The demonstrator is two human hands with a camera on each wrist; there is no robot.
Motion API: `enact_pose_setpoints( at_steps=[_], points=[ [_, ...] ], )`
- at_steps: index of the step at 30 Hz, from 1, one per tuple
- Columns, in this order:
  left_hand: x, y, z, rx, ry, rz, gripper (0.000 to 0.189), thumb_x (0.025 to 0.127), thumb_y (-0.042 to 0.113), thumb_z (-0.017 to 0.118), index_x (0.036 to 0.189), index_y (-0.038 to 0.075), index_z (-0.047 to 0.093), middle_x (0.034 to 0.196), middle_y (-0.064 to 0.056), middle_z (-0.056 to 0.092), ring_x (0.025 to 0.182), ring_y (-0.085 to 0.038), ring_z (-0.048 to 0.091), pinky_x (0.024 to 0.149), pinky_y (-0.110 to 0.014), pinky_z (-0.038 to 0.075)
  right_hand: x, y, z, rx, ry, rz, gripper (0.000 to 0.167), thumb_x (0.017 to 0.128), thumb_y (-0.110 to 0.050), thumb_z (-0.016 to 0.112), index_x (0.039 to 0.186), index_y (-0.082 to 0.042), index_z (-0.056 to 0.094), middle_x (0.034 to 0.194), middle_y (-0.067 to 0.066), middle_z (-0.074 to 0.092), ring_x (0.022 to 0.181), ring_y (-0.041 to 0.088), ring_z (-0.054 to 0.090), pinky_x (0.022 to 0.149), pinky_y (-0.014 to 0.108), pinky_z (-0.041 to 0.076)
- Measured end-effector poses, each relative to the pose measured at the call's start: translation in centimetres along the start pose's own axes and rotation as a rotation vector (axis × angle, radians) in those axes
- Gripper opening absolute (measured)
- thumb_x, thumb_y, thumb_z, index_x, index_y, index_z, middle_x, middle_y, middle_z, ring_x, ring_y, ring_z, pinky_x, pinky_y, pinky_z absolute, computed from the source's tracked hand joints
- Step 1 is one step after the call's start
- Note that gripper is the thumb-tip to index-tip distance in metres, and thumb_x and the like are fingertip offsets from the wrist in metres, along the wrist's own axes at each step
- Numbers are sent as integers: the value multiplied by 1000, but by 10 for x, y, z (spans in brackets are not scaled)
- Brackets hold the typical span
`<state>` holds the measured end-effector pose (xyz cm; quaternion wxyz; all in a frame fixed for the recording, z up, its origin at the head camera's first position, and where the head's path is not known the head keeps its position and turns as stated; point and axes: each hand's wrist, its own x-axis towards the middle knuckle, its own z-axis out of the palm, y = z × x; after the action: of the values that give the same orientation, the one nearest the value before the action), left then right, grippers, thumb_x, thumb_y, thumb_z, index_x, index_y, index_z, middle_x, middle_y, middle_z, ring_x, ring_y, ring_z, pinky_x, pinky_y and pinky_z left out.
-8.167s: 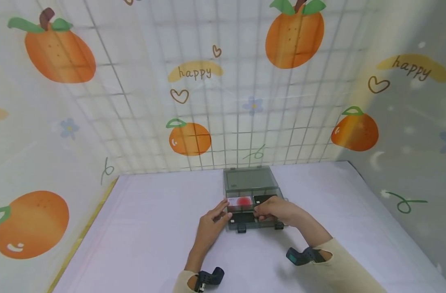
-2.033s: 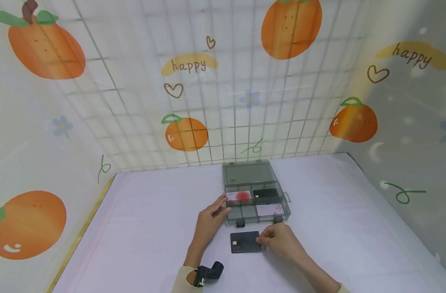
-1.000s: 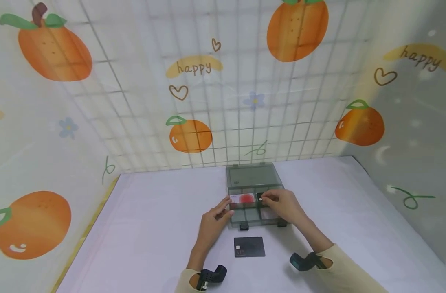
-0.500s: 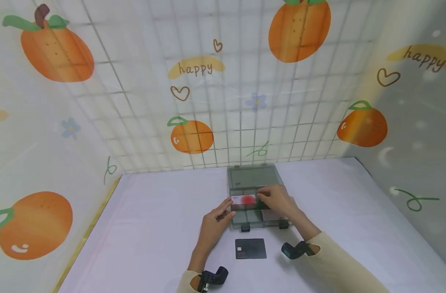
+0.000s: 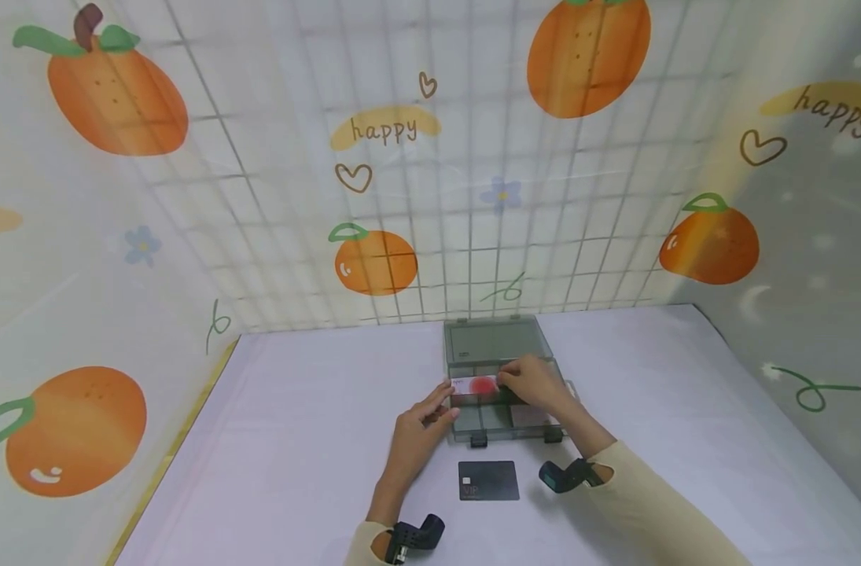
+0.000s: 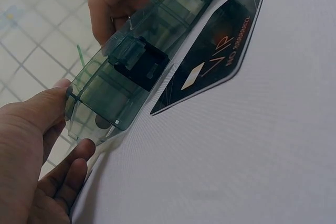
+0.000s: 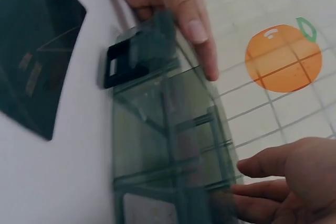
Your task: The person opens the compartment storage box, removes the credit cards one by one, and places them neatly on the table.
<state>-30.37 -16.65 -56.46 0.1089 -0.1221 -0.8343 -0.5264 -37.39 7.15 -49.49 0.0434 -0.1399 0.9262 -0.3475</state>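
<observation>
Card (image 5: 488, 480), black and marked VIP, is laid flat just in front of the box (image 5: 497, 435). Now the box's left side is touched by the left hand (image 5: 416, 432), fingers loose and unclenched. Inside the box, front right, a pale card (image 5: 526, 416) is seen; back left, a red-dotted card (image 5: 475, 385) is shown, and by its right end the right hand (image 5: 539, 385) is placed, fingers bent; whether anything is pinched cannot be told. Behind the box's open lid (image 5: 497, 340), a fruit-printed cloth (image 5: 274, 196) is hung.
</observation>
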Motion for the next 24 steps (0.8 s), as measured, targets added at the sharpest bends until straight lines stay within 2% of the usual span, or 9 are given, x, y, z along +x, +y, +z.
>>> enact_pose_setpoints(
  at_steps=[2, 4, 7, 11, 14, 18, 24],
  points=[
    [1, 1, 0, -1, -1, -5, 50, 95, 42, 68, 139, 19, 62, 143, 15, 54, 99, -9, 63, 86, -29, 52, 0, -3, -3, 31, -22, 17, 23, 99, -16, 60, 105, -2, 77, 89, 6, 71, 89, 26, 65, 80, 45, 52],
    [2, 2, 0, -3, 1, -4, 49, 95, 41, 68, 139, 19, 62, 143, 15, 54, 99, -10, 63, 85, -30, 52, 1, -7, -6, 64, -50, 36, 24, 100, -16, 59, 101, 0, 77, 75, 4, 62, 75, 20, 56, 71, 39, 48],
    [0, 2, 2, 4, 6, -5, 49, 95, 43, 68, 139, 20, 62, 143, 16, 54, 97, -9, 62, 84, -30, 52, 0, -11, -9, 130, -97, 80, 27, 99, -16, 58, 92, 4, 75, 74, 7, 56, 70, 21, 44, 67, 37, 41],
    [-6, -1, 4, 3, -6, -18, 49, 95, 44, 68, 138, 21, 63, 142, 18, 54, 97, -7, 62, 84, -28, 52, -2, -10, -8, 207, -120, 149, 25, 95, -15, 62, 90, 5, 76, 102, 9, 68, 93, 24, 53, 85, 45, 46],
    [-8, -3, 5, 1, -2, -4, 49, 95, 42, 68, 138, 19, 63, 143, 16, 54, 97, -8, 62, 84, -28, 52, -2, -7, -5, 272, -111, 183, 23, 92, -13, 63, 92, 6, 76, 102, 11, 69, 102, 25, 55, 96, 50, 44],
    [-5, -3, 3, 12, 17, 32, 48, 96, 39, 68, 138, 17, 63, 142, 13, 56, 95, -9, 62, 82, -28, 52, -1, -7, -5, 315, -73, 196, 24, 93, -13, 61, 95, 7, 75, 99, 14, 70, 106, 27, 56, 99, 51, 43],
    [-1, 0, 0, 8, 11, 10, 50, 94, 43, 69, 138, 19, 63, 142, 16, 55, 95, -9, 62, 83, -28, 52, -3, -7, -5, 311, -16, 198, 34, 99, -18, 61, 121, 7, 68, 121, 20, 67, 113, 33, 61, 100, 55, 44]
  ],
)
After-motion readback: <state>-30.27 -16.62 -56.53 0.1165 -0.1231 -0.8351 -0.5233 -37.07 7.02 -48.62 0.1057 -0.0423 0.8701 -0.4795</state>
